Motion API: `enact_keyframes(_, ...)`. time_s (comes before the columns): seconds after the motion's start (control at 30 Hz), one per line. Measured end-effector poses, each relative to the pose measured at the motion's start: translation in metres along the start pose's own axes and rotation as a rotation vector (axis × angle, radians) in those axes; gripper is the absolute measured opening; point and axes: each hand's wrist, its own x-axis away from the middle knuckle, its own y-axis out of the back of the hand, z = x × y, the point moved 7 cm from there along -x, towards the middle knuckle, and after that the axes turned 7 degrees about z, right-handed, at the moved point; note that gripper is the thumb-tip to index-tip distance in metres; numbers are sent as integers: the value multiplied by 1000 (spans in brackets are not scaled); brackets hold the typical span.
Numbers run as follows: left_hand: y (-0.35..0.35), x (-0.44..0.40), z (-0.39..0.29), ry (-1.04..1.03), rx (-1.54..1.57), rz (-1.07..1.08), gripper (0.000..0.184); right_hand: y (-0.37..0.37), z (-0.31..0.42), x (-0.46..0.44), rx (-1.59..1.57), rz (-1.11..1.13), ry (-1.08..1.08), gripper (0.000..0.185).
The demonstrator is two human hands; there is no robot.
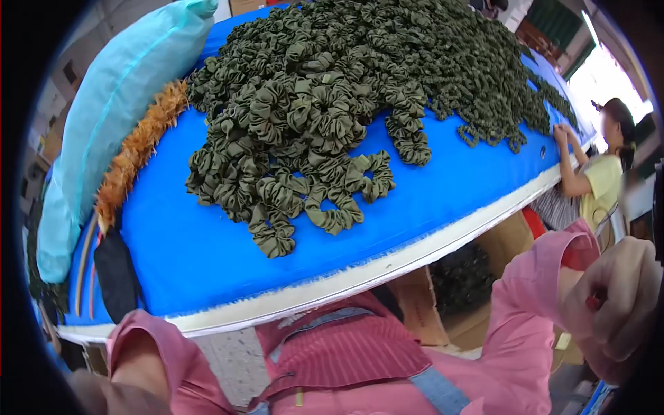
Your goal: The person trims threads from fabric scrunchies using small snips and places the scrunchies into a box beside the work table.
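Note:
My right hand (615, 297) is raised at the right edge of the view, off the table's side. Its fingers are curled closed, and a small red spot shows between them that I cannot make out. Low in the left corner is my left hand (104, 395), dark and blurred, its fingers not readable. A large heap of dark green fabric scrunchies (332, 111) covers much of the blue tabletop (360, 259). Several scrunchies lie loose at the near side of the heap, one of them (272, 235) closest to me. Neither hand touches them.
A long teal bag (114, 117) lies along the left side, beside an orange fluffy duster (142, 142) with a black end. Under the table's white edge (387, 270) stands a cardboard box (418, 308) near dark items. A person in yellow (605, 183) works at the far right.

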Motion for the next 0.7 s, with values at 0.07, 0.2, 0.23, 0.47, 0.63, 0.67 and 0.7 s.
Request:
enact_keyframes(0.07, 2, 12, -8, 4, -19, -35, 24, 2, -8, -2, -35, 1, 3, 34)
enact_keyframes(0.2, 10, 16, -5, -52, -145, -31, 24, -2, -40, -14, -128, -27, 129, 34)
enact_keyframes(0.23, 13, 14, -2, -89, -174, -26, 24, -1, -48, -19, -139, -25, 177, 33)
enact_keyframes(0.47, 19, -12, 2, 102, -279, -130, 25, -25, -147, 34, -370, -137, 67, 33)
enact_keyframes(0.63, 30, -25, 5, 192, -361, -202, 25, -41, -169, 49, -516, -197, 18, 32)
enact_keyframes(0.67, 30, -27, 8, 198, -366, -214, 25, -40, -170, 51, -530, -204, 10, 32)
enact_keyframes(0.7, 31, -29, 9, 203, -369, -222, 25, -39, -170, 53, -540, -214, 6, 32)
